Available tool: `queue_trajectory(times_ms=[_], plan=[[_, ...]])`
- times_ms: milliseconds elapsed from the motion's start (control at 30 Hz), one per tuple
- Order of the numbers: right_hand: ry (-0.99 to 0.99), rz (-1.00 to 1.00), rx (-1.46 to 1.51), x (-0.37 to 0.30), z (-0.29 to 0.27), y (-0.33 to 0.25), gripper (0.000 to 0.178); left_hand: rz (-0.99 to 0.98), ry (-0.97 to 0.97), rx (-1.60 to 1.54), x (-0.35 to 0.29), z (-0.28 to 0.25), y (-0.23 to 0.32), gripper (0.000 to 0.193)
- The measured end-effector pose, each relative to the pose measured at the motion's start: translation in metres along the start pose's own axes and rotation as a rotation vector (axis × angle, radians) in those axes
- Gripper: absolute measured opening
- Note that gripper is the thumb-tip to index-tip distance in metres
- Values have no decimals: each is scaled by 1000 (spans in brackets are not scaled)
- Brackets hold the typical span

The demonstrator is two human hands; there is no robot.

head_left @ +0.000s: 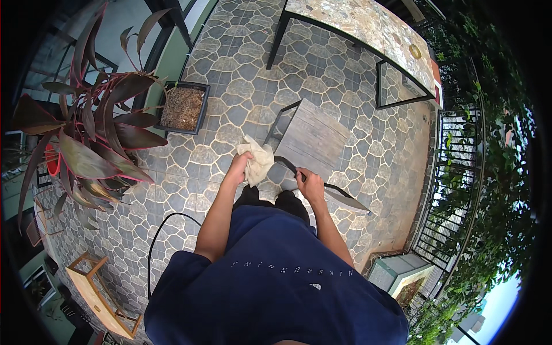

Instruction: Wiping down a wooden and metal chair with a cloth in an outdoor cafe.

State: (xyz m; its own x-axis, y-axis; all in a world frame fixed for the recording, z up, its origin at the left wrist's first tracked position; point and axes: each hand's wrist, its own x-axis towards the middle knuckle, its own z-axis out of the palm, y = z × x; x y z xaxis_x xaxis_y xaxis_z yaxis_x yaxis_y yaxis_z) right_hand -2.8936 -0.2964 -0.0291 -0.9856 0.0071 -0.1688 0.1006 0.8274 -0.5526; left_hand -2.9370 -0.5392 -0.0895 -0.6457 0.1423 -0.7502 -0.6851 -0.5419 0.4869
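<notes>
In front of me on the stone-patterned floor stands a low piece of furniture, seemingly a chair, with a grey wood-plank panel (pixel 315 138) and a dark metal frame. My left hand (pixel 240 167) is closed round a bunched cream cloth (pixel 260 162), just left of the frame. With its fingers wrapped round a black bar (pixel 286 165) close to the plank panel, my right hand (pixel 311 184) grips the furniture's near side. Beyond that hand, a dark-edged flat part (pixel 347 198) extends to the right. How these parts join is partly hidden by my hand.
A long stone-topped table (pixel 351 23) with black legs is at the far right. At left are a soil-filled planter (pixel 184 107) and a large dark-leaved plant (pixel 95 149). A black hose or cable (pixel 152 247) curves beside me. A wooden bench (pixel 100 299) stands lower left; railings (pixel 451 172) line the right.
</notes>
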Motion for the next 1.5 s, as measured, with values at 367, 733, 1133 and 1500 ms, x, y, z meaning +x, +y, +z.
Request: queue_trajectory(times_ms=[367, 733, 1133, 1500], plan=[[420, 150, -94, -82, -96, 131, 16, -20, -9, 142, 21, 15, -28, 32], [595, 244, -202, -133, -118, 227, 7, 137, 121, 581, 102, 85, -96, 44], [674, 300, -66, -153, -136, 240, 27, 764, -135, 870, 324, 243, -167, 31], [734, 300, 45, -182, -143, 250, 18, 584, -324, 935, 270, 173, -218, 35]])
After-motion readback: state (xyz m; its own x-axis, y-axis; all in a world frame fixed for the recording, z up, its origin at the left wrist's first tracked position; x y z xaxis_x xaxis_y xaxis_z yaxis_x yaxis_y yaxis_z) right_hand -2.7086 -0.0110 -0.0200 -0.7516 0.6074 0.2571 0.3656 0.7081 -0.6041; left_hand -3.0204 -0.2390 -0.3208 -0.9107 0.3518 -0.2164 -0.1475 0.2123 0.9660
